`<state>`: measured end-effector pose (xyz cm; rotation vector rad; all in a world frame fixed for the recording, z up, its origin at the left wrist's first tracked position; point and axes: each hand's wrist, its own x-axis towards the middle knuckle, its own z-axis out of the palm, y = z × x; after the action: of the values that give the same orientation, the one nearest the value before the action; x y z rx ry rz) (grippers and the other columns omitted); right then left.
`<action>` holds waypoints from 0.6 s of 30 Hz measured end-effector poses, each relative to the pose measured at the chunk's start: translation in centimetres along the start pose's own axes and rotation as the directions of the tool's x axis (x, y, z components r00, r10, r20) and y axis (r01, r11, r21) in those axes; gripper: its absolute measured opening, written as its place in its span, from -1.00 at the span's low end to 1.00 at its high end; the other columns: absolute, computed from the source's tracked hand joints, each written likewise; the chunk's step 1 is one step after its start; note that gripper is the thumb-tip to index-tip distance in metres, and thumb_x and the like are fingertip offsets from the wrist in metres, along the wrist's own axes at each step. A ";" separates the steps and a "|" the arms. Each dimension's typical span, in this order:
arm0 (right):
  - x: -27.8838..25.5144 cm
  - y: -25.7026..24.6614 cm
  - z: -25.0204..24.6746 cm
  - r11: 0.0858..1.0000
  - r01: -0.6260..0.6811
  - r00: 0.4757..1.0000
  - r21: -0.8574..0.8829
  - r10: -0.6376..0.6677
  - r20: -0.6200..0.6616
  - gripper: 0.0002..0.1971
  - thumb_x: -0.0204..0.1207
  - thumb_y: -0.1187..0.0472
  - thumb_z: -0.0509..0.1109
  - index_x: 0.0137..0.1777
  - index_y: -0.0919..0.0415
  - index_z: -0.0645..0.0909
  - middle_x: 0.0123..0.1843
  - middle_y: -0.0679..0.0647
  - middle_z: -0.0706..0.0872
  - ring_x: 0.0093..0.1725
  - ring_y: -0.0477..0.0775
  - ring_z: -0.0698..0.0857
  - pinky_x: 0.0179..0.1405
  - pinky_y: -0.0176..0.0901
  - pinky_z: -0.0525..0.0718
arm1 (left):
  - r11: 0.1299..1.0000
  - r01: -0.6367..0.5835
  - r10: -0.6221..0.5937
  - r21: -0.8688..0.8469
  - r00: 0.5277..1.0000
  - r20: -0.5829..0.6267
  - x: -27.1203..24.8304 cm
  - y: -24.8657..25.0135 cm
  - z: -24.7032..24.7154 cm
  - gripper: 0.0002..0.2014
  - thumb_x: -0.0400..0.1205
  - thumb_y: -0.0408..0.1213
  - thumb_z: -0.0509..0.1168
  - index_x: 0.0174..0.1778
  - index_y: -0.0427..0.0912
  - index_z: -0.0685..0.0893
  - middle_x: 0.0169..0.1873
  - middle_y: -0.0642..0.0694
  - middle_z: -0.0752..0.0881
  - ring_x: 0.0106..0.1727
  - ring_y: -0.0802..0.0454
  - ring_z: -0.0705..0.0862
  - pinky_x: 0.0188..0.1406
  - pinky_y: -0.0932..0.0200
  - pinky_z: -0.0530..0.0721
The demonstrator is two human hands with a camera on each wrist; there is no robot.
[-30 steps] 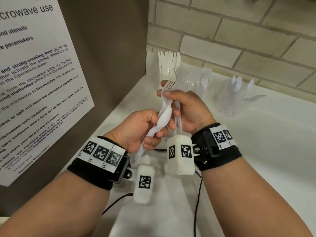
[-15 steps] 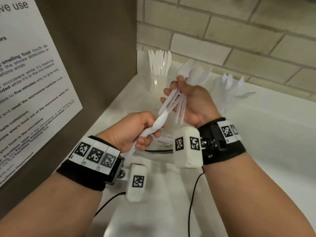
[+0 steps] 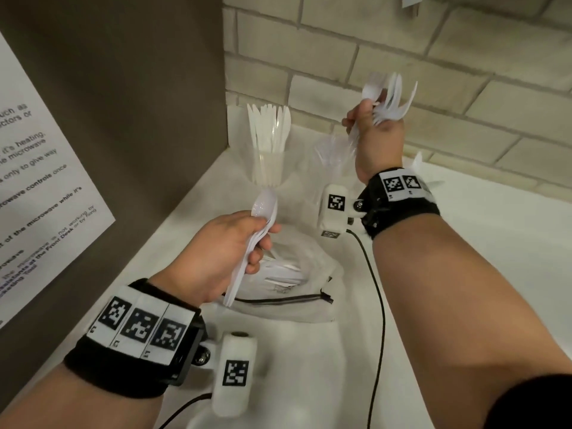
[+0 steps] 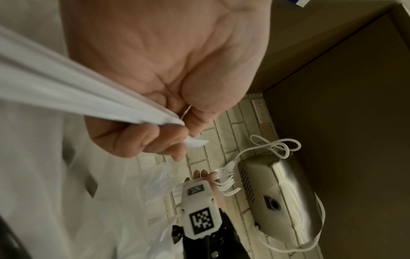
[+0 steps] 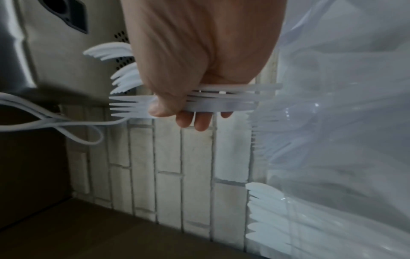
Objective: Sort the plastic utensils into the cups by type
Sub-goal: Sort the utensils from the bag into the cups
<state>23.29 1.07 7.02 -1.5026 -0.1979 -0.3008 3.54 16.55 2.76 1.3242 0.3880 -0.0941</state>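
Whereas both hands met over one mixed bundle a second ago, they now stand well apart: left hand (image 3: 216, 258), near, fingers curled round the spoons (image 3: 263, 209); right hand (image 3: 376, 144), far right, fingers clenched on the forks (image 3: 390, 100) above the fork cup (image 3: 328, 156); knife cup (image 3: 269, 168) far left on the desk (image 3: 495, 274); sorted by type, cupping judged next

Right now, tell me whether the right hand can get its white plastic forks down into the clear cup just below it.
Probably yes. The right hand grips the white plastic forks above the clear plastic cup, with their handles pointing down towards its open mouth. Nothing lies between; the left hand holds the white plastic spoons well aside.
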 end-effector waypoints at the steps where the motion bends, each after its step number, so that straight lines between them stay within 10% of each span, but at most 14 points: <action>1: 0.1 0.5 0.1 1.000 -0.020 1.000 -0.019 0.020 -0.006 -0.76 0.67 0.21 0.28 -0.14 0.36 0.63 -0.35 0.03 0.70 -0.26 0.01 0.70 -0.09 -0.16 0.68 | 1.000 -0.003 0.003 0.002 1.000 -0.001 0.0 0.0 0.0 -0.76 0.67 -0.30 0.20 -0.06 -0.35 0.74 -0.46 -0.10 0.58 -0.54 0.06 0.40 -0.52 0.15 0.34; 7: 0.1 2.8 -0.1 0.985 -0.168 0.984 0.036 0.170 -0.056 -0.55 0.37 0.21 0.60 0.21 0.26 0.53 0.07 0.20 0.75 0.06 0.09 0.76 0.18 -0.05 0.71 | 1.000 0.002 -0.002 -0.026 1.000 -0.007 0.3 -0.1 -0.2 -0.76 0.68 -0.31 0.19 -0.06 -0.37 0.73 -0.47 -0.11 0.55 -0.53 0.04 0.39 -0.53 0.16 0.35; 18: 0.1 3.1 1.0 0.980 -0.195 0.975 0.050 0.199 -0.094 -0.48 0.45 -0.01 0.51 0.32 0.08 0.39 -0.04 -0.10 0.63 0.00 -0.19 0.65 -0.06 -0.35 0.47 | 1.000 0.011 -0.011 -0.021 1.000 -0.008 0.6 -0.3 -0.2 -0.77 0.68 -0.29 0.21 -0.06 -0.34 0.74 -0.47 -0.09 0.55 -0.52 0.04 0.41 -0.51 0.16 0.36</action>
<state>24.41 2.18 4.22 -1.4509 0.0241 -0.2095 3.94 16.74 2.27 1.3026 0.4026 -0.0940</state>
